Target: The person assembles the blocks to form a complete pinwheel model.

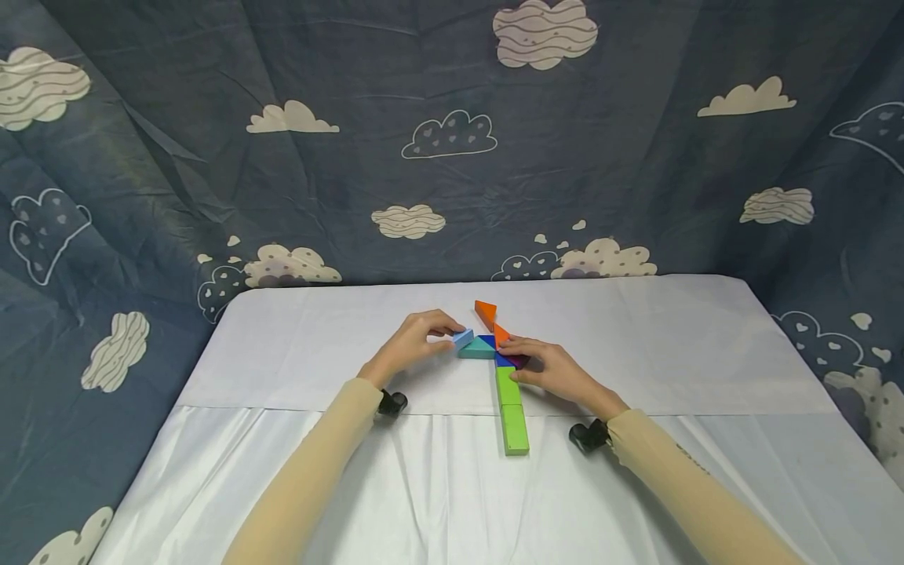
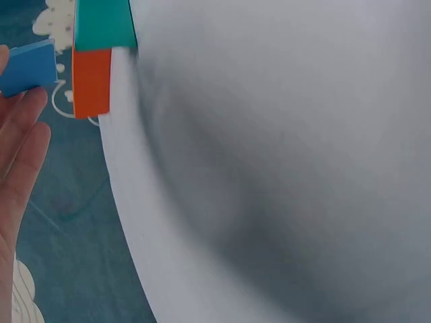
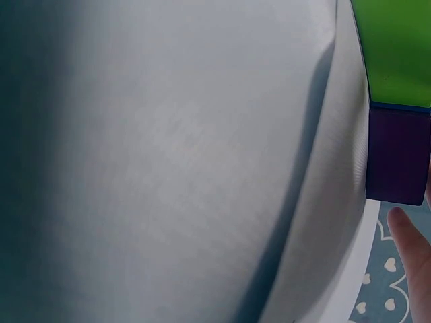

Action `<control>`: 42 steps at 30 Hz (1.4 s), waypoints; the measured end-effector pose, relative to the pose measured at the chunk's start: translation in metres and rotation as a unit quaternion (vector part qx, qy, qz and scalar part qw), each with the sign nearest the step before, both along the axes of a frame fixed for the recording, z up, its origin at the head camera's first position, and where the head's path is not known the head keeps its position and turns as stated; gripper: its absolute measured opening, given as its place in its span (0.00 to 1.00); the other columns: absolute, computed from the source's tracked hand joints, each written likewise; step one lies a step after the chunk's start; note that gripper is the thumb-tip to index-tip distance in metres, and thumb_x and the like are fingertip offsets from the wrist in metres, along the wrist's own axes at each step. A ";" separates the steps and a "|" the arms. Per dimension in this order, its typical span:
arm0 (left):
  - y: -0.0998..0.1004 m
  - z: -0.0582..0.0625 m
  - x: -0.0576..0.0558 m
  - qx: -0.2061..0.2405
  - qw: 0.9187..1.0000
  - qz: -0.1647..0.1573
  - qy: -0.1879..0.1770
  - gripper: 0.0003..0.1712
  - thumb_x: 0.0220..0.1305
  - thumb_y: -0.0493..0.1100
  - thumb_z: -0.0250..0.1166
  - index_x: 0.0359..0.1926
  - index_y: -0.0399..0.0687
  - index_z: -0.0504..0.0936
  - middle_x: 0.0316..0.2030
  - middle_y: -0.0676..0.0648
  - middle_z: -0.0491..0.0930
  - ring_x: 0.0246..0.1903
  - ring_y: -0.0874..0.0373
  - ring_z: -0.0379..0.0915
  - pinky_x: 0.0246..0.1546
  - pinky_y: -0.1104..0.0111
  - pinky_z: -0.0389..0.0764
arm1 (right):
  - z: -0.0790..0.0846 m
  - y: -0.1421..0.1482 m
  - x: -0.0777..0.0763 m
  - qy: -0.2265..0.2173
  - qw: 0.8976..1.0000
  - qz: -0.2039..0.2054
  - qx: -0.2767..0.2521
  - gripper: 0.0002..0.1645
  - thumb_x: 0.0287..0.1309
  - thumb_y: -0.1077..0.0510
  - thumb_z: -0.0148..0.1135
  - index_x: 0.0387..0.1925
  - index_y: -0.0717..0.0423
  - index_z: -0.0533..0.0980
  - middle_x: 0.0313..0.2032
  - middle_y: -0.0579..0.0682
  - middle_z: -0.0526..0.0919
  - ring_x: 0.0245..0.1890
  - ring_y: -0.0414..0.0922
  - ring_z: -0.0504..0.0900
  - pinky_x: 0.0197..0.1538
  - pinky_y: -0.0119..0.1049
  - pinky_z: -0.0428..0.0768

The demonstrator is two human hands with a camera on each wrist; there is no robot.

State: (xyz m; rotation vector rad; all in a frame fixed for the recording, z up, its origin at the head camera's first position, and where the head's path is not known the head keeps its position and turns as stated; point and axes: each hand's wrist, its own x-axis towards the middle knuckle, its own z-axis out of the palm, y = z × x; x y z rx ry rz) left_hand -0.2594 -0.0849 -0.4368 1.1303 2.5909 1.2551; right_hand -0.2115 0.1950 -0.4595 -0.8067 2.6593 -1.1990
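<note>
My left hand point(image 1: 417, 341) pinches a light blue block point(image 1: 462, 339) between thumb and fingers, just above the left side of a pinwheel-like layout. The same blue block point(image 2: 30, 67) shows in the left wrist view, beside a teal block point(image 2: 104, 23). The teal triangular block point(image 1: 476, 351) lies next to dark blue pieces point(image 1: 502, 361) at the layout's centre. My right hand point(image 1: 558, 370) rests over the right side, fingertips at an orange triangle point(image 1: 501, 335) and thumb near the upper green block point(image 1: 507, 386). Between them is a purple block point(image 3: 397, 156), partly hidden in the head view.
Another orange triangle point(image 1: 486, 313) lies at the layout's far end. A lower green block point(image 1: 515, 430) continues the stem toward the front. White cloth covers the table point(image 1: 339, 353). A dark cloud-patterned curtain point(image 1: 424, 188) hangs behind it.
</note>
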 end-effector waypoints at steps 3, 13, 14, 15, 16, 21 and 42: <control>0.004 0.001 0.005 -0.010 1.000 -0.012 0.000 0.16 0.58 0.34 0.69 0.48 0.37 0.83 0.45 0.45 0.81 0.44 0.56 0.77 0.49 0.71 0.77 | 0.000 0.000 0.000 0.000 1.000 0.002 -0.002 0.28 0.56 0.58 0.68 0.59 0.56 0.76 0.61 0.54 0.73 0.67 0.56 0.61 0.66 0.57 0.58; 0.020 -0.003 0.018 -0.067 0.997 -0.042 0.015 0.13 0.59 0.33 0.68 0.46 0.37 0.83 0.43 0.46 0.81 0.43 0.56 0.77 0.48 0.68 0.78 | 0.000 0.001 0.001 0.006 1.000 0.008 -0.010 0.28 0.55 0.59 0.68 0.59 0.58 0.76 0.61 0.54 0.74 0.67 0.56 0.62 0.66 0.57 0.58; 0.022 -0.004 0.020 -0.072 0.996 -0.044 0.016 0.13 0.59 0.33 0.67 0.46 0.37 0.83 0.43 0.47 0.80 0.43 0.56 0.77 0.48 0.68 0.78 | 0.000 0.001 0.001 0.006 1.000 0.008 -0.010 0.28 0.55 0.59 0.68 0.59 0.58 0.76 0.61 0.54 0.74 0.67 0.56 0.62 0.66 0.57 0.58; 0.023 -0.005 0.021 -0.077 0.996 -0.046 0.016 0.13 0.60 0.34 0.67 0.46 0.37 0.83 0.42 0.47 0.80 0.43 0.57 0.77 0.48 0.68 0.78 | 0.000 0.001 0.001 0.006 1.000 0.008 -0.009 0.28 0.55 0.59 0.68 0.59 0.58 0.76 0.61 0.54 0.74 0.67 0.56 0.62 0.66 0.57 0.58; 0.025 -0.005 0.022 -0.081 0.995 -0.047 0.016 0.13 0.60 0.34 0.67 0.46 0.37 0.83 0.43 0.47 0.80 0.43 0.57 0.77 0.48 0.69 0.77 | 0.000 0.001 0.001 0.005 1.000 0.007 -0.009 0.28 0.55 0.59 0.68 0.59 0.58 0.75 0.61 0.54 0.73 0.67 0.56 0.62 0.66 0.57 0.58; 0.031 -0.011 0.027 -0.101 0.994 -0.046 0.021 0.12 0.61 0.36 0.67 0.47 0.38 0.83 0.43 0.48 0.80 0.44 0.60 0.75 0.48 0.72 0.76 | 0.000 0.001 0.002 0.003 1.000 0.005 -0.006 0.29 0.56 0.59 0.68 0.59 0.58 0.75 0.61 0.55 0.73 0.67 0.57 0.61 0.66 0.58 0.58; 0.025 -0.011 0.039 -0.182 0.974 -0.043 0.129 0.15 0.64 0.44 0.65 0.51 0.47 0.83 0.52 0.52 0.78 0.54 0.57 0.70 0.57 0.67 0.70 | 0.002 0.001 0.001 0.001 1.000 0.008 -0.008 0.28 0.56 0.59 0.68 0.59 0.58 0.75 0.62 0.54 0.72 0.67 0.57 0.61 0.66 0.58 0.58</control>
